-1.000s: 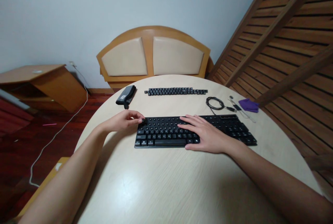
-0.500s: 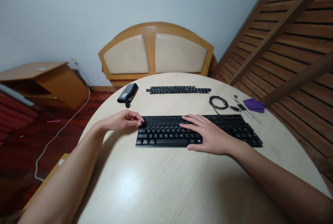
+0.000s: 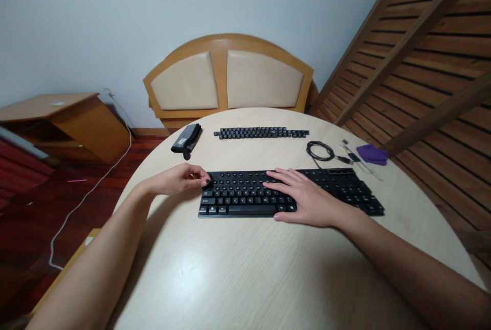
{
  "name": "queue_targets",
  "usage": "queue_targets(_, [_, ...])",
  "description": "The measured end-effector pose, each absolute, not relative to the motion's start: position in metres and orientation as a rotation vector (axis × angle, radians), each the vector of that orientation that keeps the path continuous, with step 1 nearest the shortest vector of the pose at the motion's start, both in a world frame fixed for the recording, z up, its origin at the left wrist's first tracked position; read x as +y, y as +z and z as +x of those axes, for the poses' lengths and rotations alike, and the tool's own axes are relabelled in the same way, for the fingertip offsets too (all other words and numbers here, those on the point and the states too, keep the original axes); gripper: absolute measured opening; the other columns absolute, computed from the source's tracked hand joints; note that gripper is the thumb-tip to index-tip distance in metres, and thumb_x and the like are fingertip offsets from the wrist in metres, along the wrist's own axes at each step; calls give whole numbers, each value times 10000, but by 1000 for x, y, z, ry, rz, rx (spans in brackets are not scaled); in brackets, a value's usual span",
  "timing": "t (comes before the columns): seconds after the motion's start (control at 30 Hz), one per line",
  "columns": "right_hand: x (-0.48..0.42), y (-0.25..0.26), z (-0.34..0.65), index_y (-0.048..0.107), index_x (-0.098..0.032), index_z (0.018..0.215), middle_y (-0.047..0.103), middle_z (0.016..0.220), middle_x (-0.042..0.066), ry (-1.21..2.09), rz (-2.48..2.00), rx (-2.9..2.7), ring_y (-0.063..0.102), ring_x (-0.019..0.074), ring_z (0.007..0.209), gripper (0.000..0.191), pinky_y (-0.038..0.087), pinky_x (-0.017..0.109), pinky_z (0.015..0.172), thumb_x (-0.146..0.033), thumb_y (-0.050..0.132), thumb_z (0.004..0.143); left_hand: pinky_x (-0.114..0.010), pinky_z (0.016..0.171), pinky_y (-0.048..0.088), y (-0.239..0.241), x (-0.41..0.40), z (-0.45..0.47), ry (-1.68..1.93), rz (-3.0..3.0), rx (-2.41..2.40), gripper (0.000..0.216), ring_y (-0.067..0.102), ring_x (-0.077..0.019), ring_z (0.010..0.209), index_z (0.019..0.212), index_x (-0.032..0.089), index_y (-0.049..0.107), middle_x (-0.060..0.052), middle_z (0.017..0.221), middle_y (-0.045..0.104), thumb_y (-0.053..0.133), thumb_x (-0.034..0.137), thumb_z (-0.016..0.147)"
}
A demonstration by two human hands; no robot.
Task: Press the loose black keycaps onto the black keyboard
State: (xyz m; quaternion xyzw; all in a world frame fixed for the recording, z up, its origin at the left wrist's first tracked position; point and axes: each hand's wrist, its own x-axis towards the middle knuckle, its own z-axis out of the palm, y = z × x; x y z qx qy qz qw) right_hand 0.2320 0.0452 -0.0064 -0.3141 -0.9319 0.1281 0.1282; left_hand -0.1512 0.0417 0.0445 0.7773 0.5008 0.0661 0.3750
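Note:
A black keyboard (image 3: 251,210) lies flat in the middle of the round table. Its lower rows carry keycaps, while the upper rows show bare key sockets. At its left end, my left hand (image 3: 183,176) pinches a small black keycap (image 3: 207,184) between thumb and finger, at the keyboard's edge. Whether the keycap touches its socket is too small to tell. Spread flat over the keyboard's middle, my right hand (image 3: 307,198) rests with fingers apart and covers several keys. Loose keycaps (image 3: 253,133) stand in rows beyond the keyboard.
A folded dark pouch (image 3: 187,139) lies at the back left of the table (image 3: 215,273). The coiled cable (image 3: 321,151) sits behind the keyboard's right part, beside a thin clear-handled tool (image 3: 368,169) and a purple cloth (image 3: 372,154). A padded headboard (image 3: 228,110) stands behind.
The whole view has shifted slightly. My left hand still pinches the keycap, which appears a touch lower at the keyboard's edge. My right hand stays in place.

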Motion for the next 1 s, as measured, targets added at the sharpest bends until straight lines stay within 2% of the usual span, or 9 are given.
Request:
queue_targets(0.5, [46,-8,233,510,-322,1441,389,1573,67,370,-893,-2707,316,362,1455,754,222,617,1192,-643,690,783,-272,698,461,48,34,-138,113,2141,1385,310,619,-169,777,1008,171,666,-64,932,710,540,437,910])
queue_targets(1.0, [45,-7,232,515,-318,1436,390,1572,70,358,-897,-2709,321,357,1454,744,224,613,1192,-637,689,787,-304,778,480,47,35,-135,112,2353,1324,280,646,-199,846,976,178,721,-86,979,709,570,408,924])
